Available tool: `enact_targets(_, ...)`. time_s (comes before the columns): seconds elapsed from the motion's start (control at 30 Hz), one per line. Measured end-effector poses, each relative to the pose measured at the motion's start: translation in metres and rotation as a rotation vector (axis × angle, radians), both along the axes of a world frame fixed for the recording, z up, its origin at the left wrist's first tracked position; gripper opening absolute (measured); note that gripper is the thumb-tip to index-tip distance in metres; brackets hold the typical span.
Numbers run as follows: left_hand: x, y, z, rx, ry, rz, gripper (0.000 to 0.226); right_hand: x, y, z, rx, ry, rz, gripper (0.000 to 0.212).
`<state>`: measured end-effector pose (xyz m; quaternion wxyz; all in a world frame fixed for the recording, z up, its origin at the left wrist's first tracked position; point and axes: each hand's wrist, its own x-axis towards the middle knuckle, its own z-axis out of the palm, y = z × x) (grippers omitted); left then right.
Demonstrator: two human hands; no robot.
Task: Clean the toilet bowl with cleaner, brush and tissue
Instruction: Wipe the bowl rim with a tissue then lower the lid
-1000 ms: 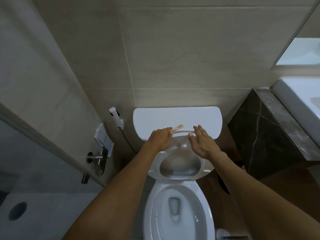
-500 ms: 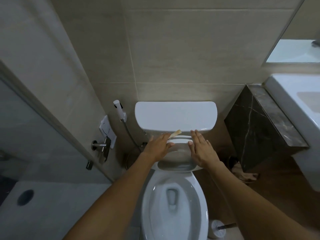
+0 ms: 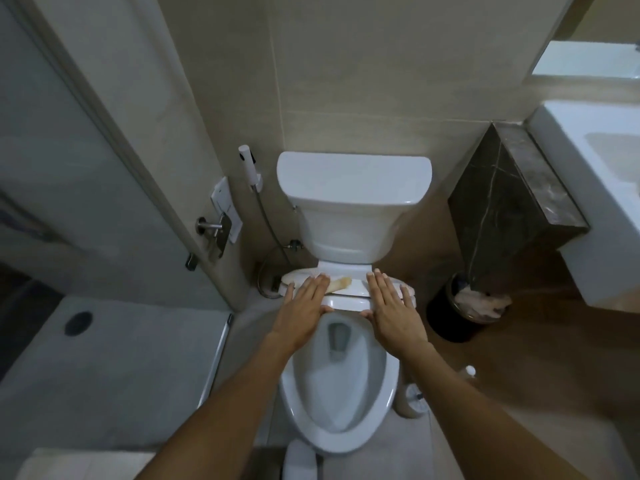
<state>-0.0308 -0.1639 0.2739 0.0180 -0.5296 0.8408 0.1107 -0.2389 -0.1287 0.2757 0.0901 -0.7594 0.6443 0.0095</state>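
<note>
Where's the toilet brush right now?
In the head view, the toilet brush stands in its holder on the floor to the right of the toilet bowl, low in the frame, under the person's right forearm.

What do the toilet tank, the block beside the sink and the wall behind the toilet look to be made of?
Tank: glazed ceramic by the look, white, smooth, with soft highlights along its edges.
Block: polished dark stone or a stone-look veneer, with pale veins and a sheen on top; which one cannot be told.
Wall: large beige tiles, matte to satin, with thin grout lines between them.
</note>
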Motion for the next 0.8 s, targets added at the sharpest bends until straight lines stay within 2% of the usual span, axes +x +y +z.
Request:
enact_targets(0.17, 0.011, 0.048, -0.031, -0.034, 0.039, -0.017, 0.059, 0.011, 0.046, -0.034, -0.006, 0.005, -0.007, 0.068)
enact_targets(0.37, 0.026, 0.088, -0.078, -0.116, 0.058, -0.022, 0.06, 0.026, 0.092, -0.077, -0.039, -0.016, -0.015, 0.069)
enact_targets(0.47, 0.032, 0.108, -0.105, -0.155, 0.039, -0.08, 0.088, 0.029, 0.115, -0.112, -0.078, -0.018, -0.005, 0.067)
enact_targets(0.53, 0.036, 0.118, -0.126, -0.198, 0.025, -0.11, 0.096, 0.031, 0.128, -0.133, -0.107, -0.014, 0.0, 0.066)
enact_targets(0.8, 0.047, 0.147, -0.211, -0.408, 0.004, -0.232, 0.082, 0.035, 0.167, -0.213, -0.205, 0.003, 0.02, 0.064)
